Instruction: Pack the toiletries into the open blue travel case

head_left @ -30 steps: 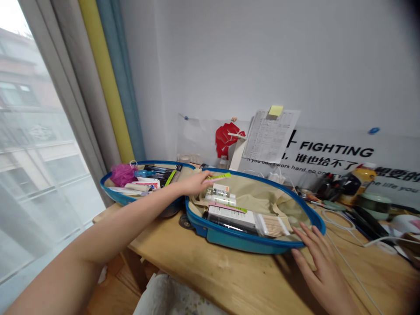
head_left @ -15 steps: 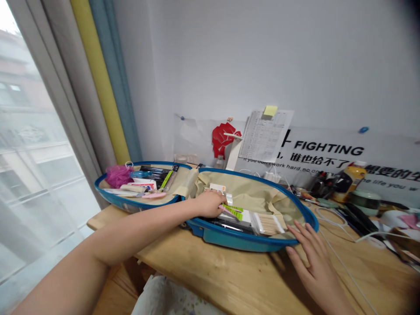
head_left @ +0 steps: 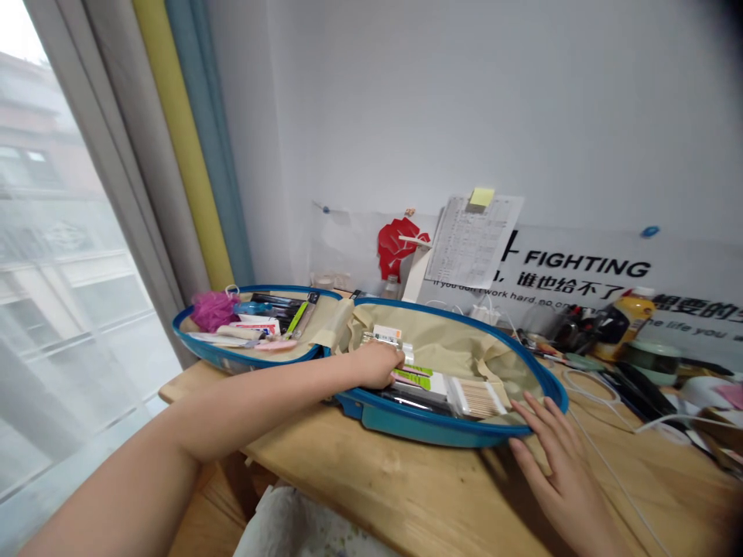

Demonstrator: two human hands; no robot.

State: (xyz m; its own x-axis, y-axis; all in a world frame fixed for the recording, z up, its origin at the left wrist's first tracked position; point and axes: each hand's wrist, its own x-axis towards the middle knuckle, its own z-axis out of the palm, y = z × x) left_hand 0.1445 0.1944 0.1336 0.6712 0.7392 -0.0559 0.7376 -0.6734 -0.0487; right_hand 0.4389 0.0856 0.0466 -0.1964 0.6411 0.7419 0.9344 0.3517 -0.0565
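Note:
An open blue hard-shell suitcase (head_left: 429, 427) lies on the desk with its two halves side by side. My left hand (head_left: 377, 365) rests low in the right half, curled over stacked packages and touching a pink and green toothbrush (head_left: 413, 378). Its palm hides what lies directly beneath. Beside those packages is a pack of cotton swabs (head_left: 479, 400). My right hand (head_left: 560, 476) lies with fingers spread on the suitcase's near rim. In the left half are a pink mesh bath puff (head_left: 213, 309) and several toiletries.
A wooden desk (head_left: 371, 480) carries the suitcase, with a curtained window (head_left: 75, 232) to its left. A white cable (head_left: 597, 441), bottles and a green container (head_left: 648, 357) stand to the right. Papers and a poster (head_left: 586, 267) hang on the wall behind.
My left hand has come down from above the right half into the stacked items, and the toothbrush has gone down with it. My right hand stays on the rim.

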